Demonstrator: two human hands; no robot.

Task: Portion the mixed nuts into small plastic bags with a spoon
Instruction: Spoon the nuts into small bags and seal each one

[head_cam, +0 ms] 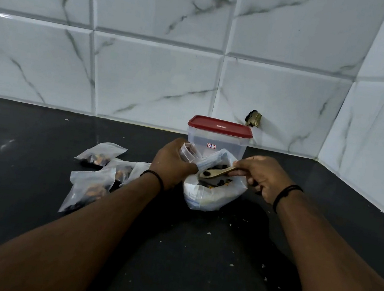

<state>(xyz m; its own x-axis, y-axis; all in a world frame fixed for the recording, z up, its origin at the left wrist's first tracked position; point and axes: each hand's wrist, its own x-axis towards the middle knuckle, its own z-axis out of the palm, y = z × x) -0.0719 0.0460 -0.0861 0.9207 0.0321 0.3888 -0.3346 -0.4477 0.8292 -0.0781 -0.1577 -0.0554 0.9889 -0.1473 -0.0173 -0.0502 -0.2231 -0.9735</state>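
Nearest to the viewer, the two bare forearms reached forward over the black speckled countertop (173,252). The right hand (262,178) had its fingers curled around the handle of a small wooden spoon (216,172). The long axis of the spoon ran from these fingers to the left and slightly down, and its bowl, with a few dark pieces on it, was above the open mouth of the large crumpled clear plastic bag of mixed nuts (211,193).

Just left of the bowl, the left hand (174,165) pinched a small empty clear plastic bag (188,153), whose mouth stood a little above the spoon tip. So I judge the load must go up and left.

Further left of these fingers lay the filled small bags (90,178). Behind stood a clear plastic container with a red lid (219,134).
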